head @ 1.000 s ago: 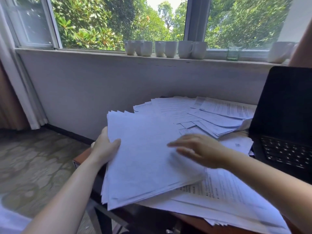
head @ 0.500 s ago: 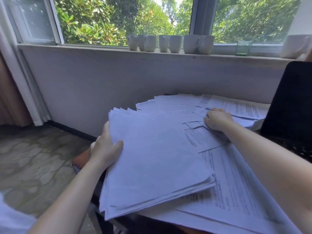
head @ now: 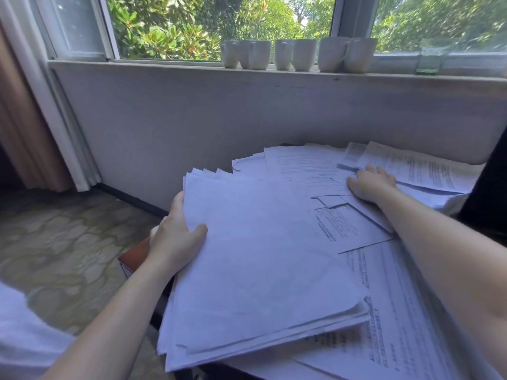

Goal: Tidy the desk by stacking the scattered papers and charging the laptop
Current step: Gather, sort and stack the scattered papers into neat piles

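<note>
White paper dominates the head view. Our left hand (head: pixel 175 237) holds the gathered stack (head: pixel 260 256) at its left edge, the grip pinching it with thumb on top and fingers beneath, and the stack sits tilted above the counter (head: pixel 135 253). Our right hand (head: pixel 373 185) lies palm down on the loose printed sheets (head: pixel 428 171) near the wall (head: pixel 247 119); whether its grip has caught an edge we cannot tell. The laptop (head: pixel 491 193) shows only as a dark shape at the right edge. We judge it best to slide those sheets together, lift them as one, and lay them square on the stack, steadying its fanned corners.
</note>
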`<state>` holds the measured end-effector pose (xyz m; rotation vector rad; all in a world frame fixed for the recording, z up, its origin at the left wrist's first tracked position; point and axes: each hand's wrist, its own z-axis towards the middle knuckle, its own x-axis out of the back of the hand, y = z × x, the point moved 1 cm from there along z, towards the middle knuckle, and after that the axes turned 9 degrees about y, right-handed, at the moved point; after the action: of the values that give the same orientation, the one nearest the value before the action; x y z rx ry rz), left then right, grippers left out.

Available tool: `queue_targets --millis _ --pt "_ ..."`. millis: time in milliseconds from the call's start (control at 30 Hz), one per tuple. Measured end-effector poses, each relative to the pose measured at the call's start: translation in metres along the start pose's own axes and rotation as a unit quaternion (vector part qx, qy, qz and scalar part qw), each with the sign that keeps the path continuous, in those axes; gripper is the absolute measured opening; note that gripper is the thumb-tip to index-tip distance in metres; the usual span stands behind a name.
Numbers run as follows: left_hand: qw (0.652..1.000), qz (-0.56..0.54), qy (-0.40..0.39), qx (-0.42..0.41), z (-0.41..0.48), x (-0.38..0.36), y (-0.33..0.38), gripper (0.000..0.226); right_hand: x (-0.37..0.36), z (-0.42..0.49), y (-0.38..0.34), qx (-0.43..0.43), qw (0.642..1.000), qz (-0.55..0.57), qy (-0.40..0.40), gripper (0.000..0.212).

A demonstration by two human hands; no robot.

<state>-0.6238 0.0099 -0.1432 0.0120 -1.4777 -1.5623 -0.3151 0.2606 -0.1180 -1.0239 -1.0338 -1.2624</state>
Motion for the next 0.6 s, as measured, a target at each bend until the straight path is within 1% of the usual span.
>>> queue_targets --millis 167,233,333,400,500,600 --pt "1.000 0.002 0.000 -0.009 0.000 0.001 0.001 0.079 0.003 0.004 0.001 0.043 0.998 0.027 0.032 0.041" --pt "1.000 0.002 0.002 -0.011 -0.001 0.001 0.001 0.079 0.002 0.004 0.000 0.044 0.998 0.027 0.026 0.043" --pt "1.000 0.001 0.000 -0.015 -0.001 0.001 0.002 0.076 -0.001 0.007 0.001 0.013 1.000 0.002 -0.012 0.051" --pt "1.000 0.000 -0.003 -0.019 -0.001 0.001 0.002 0.074 -0.004 0.009 0.002 -0.007 1.000 0.002 -0.023 0.055" --pt "1.000 0.005 -0.005 -0.018 -0.001 0.001 0.001 0.075 -0.009 0.008 0.000 -0.017 0.999 0.028 0.010 0.054" --pt "1.000 0.007 -0.007 -0.017 0.000 0.001 0.001 0.076 -0.008 0.002 -0.002 0.031 0.995 0.047 0.084 0.042"
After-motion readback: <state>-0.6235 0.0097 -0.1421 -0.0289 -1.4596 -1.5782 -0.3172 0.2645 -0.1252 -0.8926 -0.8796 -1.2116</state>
